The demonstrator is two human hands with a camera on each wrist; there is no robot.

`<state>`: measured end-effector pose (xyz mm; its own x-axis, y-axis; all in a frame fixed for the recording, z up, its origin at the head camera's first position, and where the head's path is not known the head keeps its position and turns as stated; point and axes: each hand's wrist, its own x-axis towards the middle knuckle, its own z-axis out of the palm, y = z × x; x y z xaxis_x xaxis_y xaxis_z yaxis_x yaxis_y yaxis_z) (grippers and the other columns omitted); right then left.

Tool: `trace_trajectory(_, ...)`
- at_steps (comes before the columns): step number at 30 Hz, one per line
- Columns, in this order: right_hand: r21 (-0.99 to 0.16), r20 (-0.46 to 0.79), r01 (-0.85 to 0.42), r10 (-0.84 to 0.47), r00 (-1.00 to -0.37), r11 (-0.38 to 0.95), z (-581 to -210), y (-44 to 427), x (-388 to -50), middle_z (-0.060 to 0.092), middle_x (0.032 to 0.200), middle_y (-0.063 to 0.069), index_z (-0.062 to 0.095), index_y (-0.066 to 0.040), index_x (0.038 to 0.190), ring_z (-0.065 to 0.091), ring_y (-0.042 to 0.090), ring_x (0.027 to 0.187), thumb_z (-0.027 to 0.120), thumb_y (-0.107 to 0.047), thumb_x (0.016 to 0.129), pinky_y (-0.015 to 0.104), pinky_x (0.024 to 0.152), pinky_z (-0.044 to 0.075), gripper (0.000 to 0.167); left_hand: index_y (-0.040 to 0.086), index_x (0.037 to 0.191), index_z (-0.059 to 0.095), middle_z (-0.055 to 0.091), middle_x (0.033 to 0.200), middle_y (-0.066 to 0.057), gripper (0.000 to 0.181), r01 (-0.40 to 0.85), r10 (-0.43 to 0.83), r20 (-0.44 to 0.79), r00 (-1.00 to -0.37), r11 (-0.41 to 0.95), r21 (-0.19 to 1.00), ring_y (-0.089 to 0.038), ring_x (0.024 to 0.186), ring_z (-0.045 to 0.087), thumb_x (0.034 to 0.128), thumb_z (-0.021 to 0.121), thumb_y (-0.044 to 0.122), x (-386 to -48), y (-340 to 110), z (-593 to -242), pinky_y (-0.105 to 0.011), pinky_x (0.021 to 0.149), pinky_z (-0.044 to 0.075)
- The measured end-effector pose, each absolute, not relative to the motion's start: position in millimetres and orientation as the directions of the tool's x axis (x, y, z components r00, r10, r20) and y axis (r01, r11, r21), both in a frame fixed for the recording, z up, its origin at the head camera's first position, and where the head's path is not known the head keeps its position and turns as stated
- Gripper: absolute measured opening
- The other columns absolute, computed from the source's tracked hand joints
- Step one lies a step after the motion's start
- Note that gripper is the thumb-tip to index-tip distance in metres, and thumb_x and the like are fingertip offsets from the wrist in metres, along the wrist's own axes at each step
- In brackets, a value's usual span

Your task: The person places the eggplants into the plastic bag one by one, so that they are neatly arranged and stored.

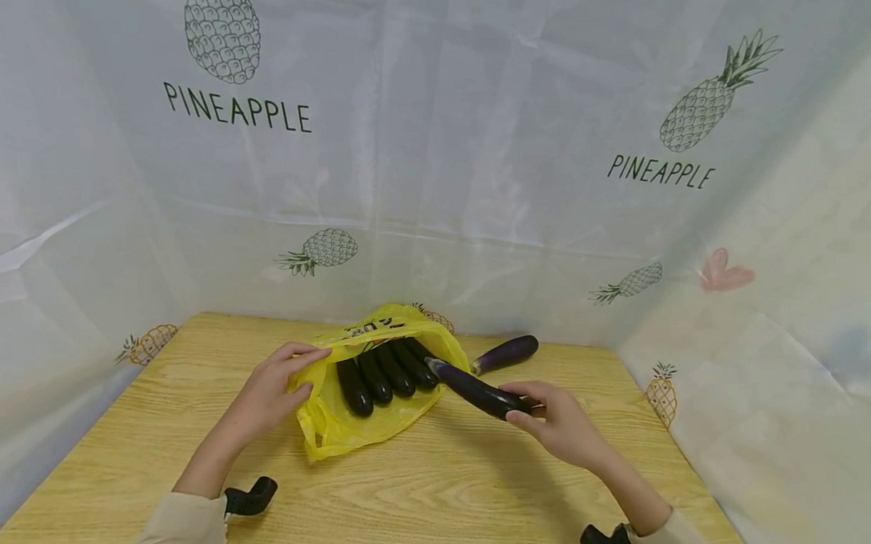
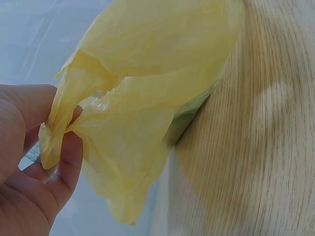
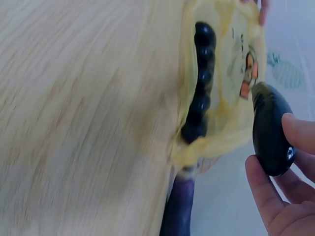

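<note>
A yellow plastic bag (image 1: 383, 434) lies on the table with its mouth spread toward me. Inside it several dark eggplants (image 1: 356, 387) lie side by side. My left hand (image 1: 267, 390) pinches the left edge of the bag's mouth between thumb and fingers; the left wrist view shows the bunched yellow film (image 2: 59, 118) in that grip. My right hand (image 1: 559, 424) holds another eggplant (image 1: 483, 394) by its rounded end, the stem end pointing at the bag's right side. In the right wrist view this held eggplant (image 3: 270, 130) is seen above the table.
One more eggplant (image 1: 506, 354) rests on the wooden table (image 1: 415, 513) behind and right of the bag, near the back edge. A white curtain (image 1: 461, 183) printed with pineapples hangs behind and along the sides of the table.
</note>
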<state>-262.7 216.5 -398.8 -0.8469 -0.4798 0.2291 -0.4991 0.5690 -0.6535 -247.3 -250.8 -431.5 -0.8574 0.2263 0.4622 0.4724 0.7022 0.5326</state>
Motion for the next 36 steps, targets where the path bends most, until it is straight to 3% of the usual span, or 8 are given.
trace_trajectory(10, -0.675, 0.234, -0.509, -0.499, -0.834, 0.534, -408, 177, -260, 0.07, 0.13, 0.017, 0.071, -0.007, 0.137, 0.076, 0.024, 0.101, 0.075, -0.015, 0.1, 0.028, 0.083, 0.061, 0.038, 0.01, 0.148, 0.064, 0.06, 0.14, -0.011, 0.059, 0.466, 0.221, 0.46, -0.86, 0.706, 0.533, -0.025, 0.106, 0.062, 0.093, 0.073, -0.009, -248, -251, -431, -0.029, 0.072, 0.048)
trace_trajectory(17, -0.683, 0.23, -0.502, -0.496, -0.837, 0.53, -415, 146, -262, 0.072, 0.128, 0.013, 0.073, -0.011, 0.136, 0.076, 0.021, 0.098, 0.076, -0.017, 0.099, 0.025, 0.081, 0.06, 0.037, 0.009, 0.149, 0.064, 0.059, 0.141, -0.012, 0.059, 0.46, 0.221, 0.449, -0.866, 0.703, 0.543, -0.021, 0.097, 0.058, 0.0936, 0.073, -0.009, -247, -251, -430, -0.028, 0.069, 0.046)
trace_trajectory(23, -0.673, 0.262, -0.533, -0.509, -0.82, 0.513, -418, 123, -263, 0.073, 0.125, 0.014, 0.072, -0.006, 0.135, 0.076, 0.022, 0.096, 0.076, -0.016, 0.1, 0.026, 0.079, 0.061, 0.037, 0.009, 0.148, 0.064, 0.059, 0.141, -0.012, 0.058, 0.461, 0.223, 0.45, -0.865, 0.706, 0.537, -0.021, 0.099, 0.058, 0.0936, 0.073, -0.009, -247, -252, -430, -0.029, 0.071, 0.047)
trace_trajectory(27, -0.671, 0.264, -0.529, -0.5, -0.825, 0.519, -422, 107, -265, 0.074, 0.122, 0.012, 0.073, -0.007, 0.134, 0.073, 0.018, 0.093, 0.077, -0.018, 0.099, 0.025, 0.077, 0.059, 0.037, 0.009, 0.148, 0.064, 0.06, 0.14, -0.011, 0.058, 0.464, 0.222, 0.456, -0.862, 0.708, 0.532, -0.022, 0.101, 0.06, 0.0932, 0.073, -0.009, -247, -252, -431, -0.03, 0.072, 0.047)
trace_trajectory(36, -0.655, 0.283, -0.542, -0.493, -0.822, 0.527, -431, 74, -269, 0.073, 0.114, 0.009, 0.074, -0.006, 0.134, 0.054, 0.007, 0.069, 0.08, -0.021, 0.098, 0.024, 0.064, 0.046, 0.039, 0.009, 0.148, 0.064, 0.059, 0.141, -0.012, 0.059, 0.473, 0.226, 0.461, -0.858, 0.699, 0.537, -0.021, 0.099, 0.059, 0.0928, 0.074, -0.01, -249, -253, -432, -0.028, 0.07, 0.046)
